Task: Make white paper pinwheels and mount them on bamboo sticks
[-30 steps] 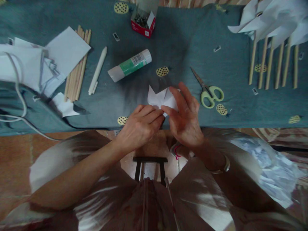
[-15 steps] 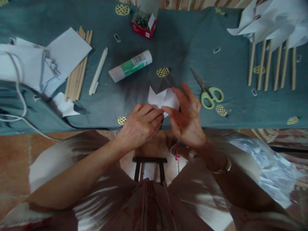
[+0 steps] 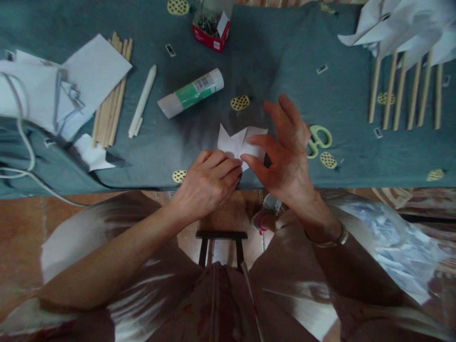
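Observation:
Near the table's front edge, a small white paper pinwheel (image 3: 233, 142) with cut, folded points is between my hands. My left hand (image 3: 210, 183) is closed on its lower left part, with the fingers bent together at its centre. My right hand (image 3: 285, 161) has thumb and forefinger at the paper's right side, the thumb tip close to the centre, while the other fingers stretch up and away. The fingers cover the lower part of the paper. Green-handled scissors (image 3: 319, 137) lie just right of my right hand, which hides their blades.
Beyond the hands lie a glue stick (image 3: 194, 92), a white pen (image 3: 143, 102) and an open red box (image 3: 211, 35) of small metal pieces. On the left are wooden sticks (image 3: 116, 111), paper sheets (image 3: 94, 71) and a cable (image 3: 26, 133). Finished pinwheels (image 3: 409, 28) on sticks lie far right.
My right hand has shifted right and opened wider, now covering the scissors' blades. Its forefinger has come down onto the paper, whose right point now shows. My left hand keeps its hold.

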Motion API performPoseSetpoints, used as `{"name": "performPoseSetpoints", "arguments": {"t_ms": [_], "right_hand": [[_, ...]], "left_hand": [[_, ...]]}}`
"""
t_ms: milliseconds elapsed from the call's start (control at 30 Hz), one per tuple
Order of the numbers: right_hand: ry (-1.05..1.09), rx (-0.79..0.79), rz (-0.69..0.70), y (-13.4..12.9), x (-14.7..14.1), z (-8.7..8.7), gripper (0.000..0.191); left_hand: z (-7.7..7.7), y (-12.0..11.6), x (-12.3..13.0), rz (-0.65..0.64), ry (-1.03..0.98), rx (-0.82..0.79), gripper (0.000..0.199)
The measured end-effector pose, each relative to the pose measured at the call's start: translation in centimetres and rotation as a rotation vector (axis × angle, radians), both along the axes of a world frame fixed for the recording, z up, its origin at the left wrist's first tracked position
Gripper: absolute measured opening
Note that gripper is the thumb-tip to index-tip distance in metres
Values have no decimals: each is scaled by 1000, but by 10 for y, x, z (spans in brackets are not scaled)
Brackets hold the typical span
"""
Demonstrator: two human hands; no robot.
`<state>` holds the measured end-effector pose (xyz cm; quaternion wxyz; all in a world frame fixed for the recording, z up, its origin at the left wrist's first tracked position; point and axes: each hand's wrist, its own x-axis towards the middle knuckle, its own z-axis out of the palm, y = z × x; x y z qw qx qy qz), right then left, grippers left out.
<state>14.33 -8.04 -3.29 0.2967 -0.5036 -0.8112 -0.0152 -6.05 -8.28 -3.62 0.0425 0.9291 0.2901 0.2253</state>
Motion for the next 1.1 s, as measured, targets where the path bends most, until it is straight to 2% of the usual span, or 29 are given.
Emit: {"name": "performPoseSetpoints", "arguments": {"t_ms": [167, 300, 433, 667, 867, 1100], "right_hand": [[-108, 4, -3, 6, -6, 3, 25], [-146, -43, -15, 7, -7, 3, 23], [-116, -13, -30, 9, -9, -1, 25], [-107, -162, -33, 8, -12, 5, 11], [-46, -76, 11, 3, -7, 7, 1], [-15, -83, 62, -4, -2, 5, 16]], "left_hand": [[0, 0, 0, 10, 31, -8, 20], [-2, -1, 0, 3, 20, -19, 22], [-4, -1, 0, -2, 16, -21, 22], [0, 0, 1, -7, -19, -17, 20], [0, 0, 0, -15, -16, -86, 19], [-3, -1, -1, -26, -60, -71, 17]]}}
